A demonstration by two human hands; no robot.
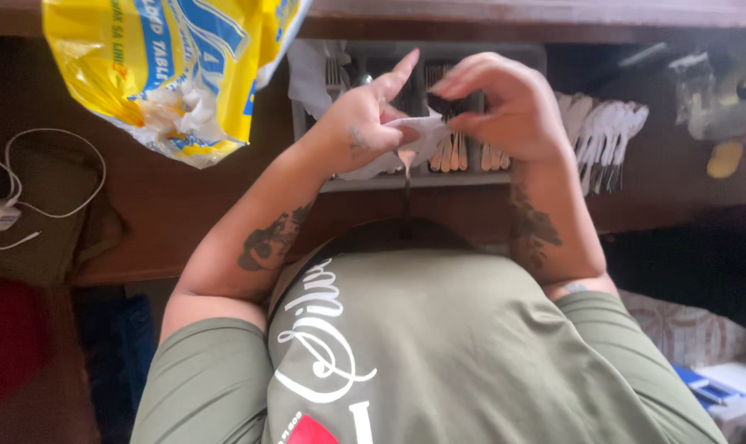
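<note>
I am looking down over my own chest at a dark wooden counter [184, 214], and both of my hands are working together just above a grey cutlery tray [422, 182]. My left hand [364, 123] is gripping a white paper napkin [414, 136] — the index finger is sticking up and out while the other fingers are curling around the paper. My right hand [504, 103] is pinching the top of a dark-handled utensil [440, 105] between thumb and fingertips, right where the napkin is wrapping it; which kind of utensil it is I cannot tell, since the head is hidden in the paper. A thin dark handle [406, 205] is hanging straight down from the napkin toward my shirt, so the wrapped piece is sitting between the two hands, over the tray's front edge.

Inside the tray, wooden-handled cutlery [451, 156] is lying in a row just behind my fingers. To my right of the tray, a fan of white plastic spoons [607, 136] is resting on the counter, near my right wrist. At the upper left, a yellow and blue plastic bag [167, 66] is hanging into view, with white crumpled material showing at its torn lower edge — well apart from my hands. Farther left, a white charger and cable [11, 205] are lying on the counter.
</note>
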